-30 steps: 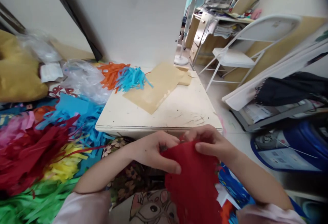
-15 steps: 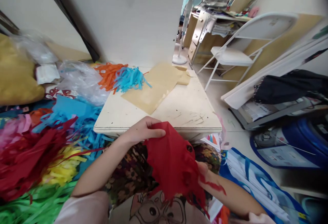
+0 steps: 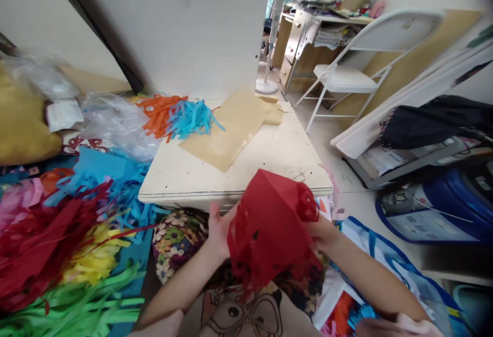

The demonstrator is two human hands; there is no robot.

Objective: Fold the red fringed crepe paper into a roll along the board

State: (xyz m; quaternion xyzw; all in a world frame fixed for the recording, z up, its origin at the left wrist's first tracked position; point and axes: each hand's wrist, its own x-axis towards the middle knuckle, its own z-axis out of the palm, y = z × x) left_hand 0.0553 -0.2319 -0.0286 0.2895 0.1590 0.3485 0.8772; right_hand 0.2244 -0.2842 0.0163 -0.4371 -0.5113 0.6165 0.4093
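Note:
A red paper cutting (image 3: 269, 224), folded and full of cut slits and holes, is held up between both hands over my lap. My left hand (image 3: 219, 231) grips its left edge, with the thumb pointing up. On the other side my right hand (image 3: 323, 232) holds the right edge; its fingers are mostly hidden behind the paper. The sheet hangs just in front of the near edge of the low cream table (image 3: 269, 160).
On the table lie brown paper sheets (image 3: 227, 134) and orange and blue paper strips (image 3: 175, 116). A heap of red, yellow, green and blue cut paper (image 3: 57, 234) fills the left. A white folding chair (image 3: 346, 77) and a blue bag (image 3: 431, 213) stand on the right.
My hands moved apart and then closed in on either side of the red paper. The paper went from hanging down in my left hand to being spread open and raised between both hands.

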